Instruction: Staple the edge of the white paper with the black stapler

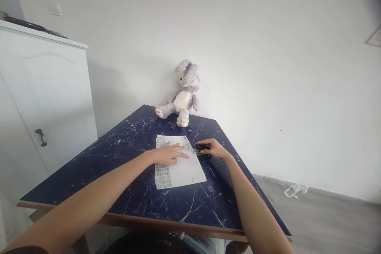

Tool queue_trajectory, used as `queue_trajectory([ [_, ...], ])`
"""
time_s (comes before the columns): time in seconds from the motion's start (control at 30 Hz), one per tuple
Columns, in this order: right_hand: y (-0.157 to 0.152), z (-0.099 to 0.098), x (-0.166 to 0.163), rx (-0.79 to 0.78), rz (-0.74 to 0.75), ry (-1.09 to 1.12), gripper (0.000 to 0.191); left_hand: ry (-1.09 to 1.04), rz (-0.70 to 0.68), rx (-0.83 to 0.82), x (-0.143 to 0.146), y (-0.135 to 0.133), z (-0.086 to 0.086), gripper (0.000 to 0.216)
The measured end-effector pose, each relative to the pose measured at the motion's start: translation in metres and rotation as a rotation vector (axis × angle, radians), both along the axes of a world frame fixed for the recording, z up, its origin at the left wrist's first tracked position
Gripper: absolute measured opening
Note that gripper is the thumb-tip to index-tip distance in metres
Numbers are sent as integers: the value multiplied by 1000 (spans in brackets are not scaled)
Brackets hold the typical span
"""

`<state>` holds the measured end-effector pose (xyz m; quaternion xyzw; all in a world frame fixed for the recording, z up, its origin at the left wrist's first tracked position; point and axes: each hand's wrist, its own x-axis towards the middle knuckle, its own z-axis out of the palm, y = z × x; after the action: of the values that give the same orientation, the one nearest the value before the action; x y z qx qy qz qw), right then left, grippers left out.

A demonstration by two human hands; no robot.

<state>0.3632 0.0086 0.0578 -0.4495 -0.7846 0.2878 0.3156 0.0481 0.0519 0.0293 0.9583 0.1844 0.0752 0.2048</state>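
Observation:
A white sheet of paper [184, 172] with printed grey blocks along its left side lies on the dark blue marbled table [113, 166]. My left hand [169, 154] rests flat on the paper, fingers spread. At the sheet's right edge, my right hand [214, 149] is closed around a black stapler [202, 147]. The stapler's front end meets the paper's edge; whether its jaws are pressed together I cannot tell. Whether the paper is one sheet or several is not visible.
A grey plush rabbit [183, 99] sits at the table's far end against the white wall. A white cabinet [56, 87] with a dark handle stands at the left, with long objects on top. A clear plastic item [295, 190] lies on the floor at the right.

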Motion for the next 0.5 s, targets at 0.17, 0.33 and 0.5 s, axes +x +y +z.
queue_trajectory([
  [0.17,-1,5,-17,6,51,-20,47,24,-16,-20,1,-6,3,51],
  [0.33,2,14,-33,398,-381,79,47,-4,-39,-69,2,-7,3,50],
  [0.5,13,-15,-67,323,-432,-198,41,-71,-16,-87,0,-3,0,45],
])
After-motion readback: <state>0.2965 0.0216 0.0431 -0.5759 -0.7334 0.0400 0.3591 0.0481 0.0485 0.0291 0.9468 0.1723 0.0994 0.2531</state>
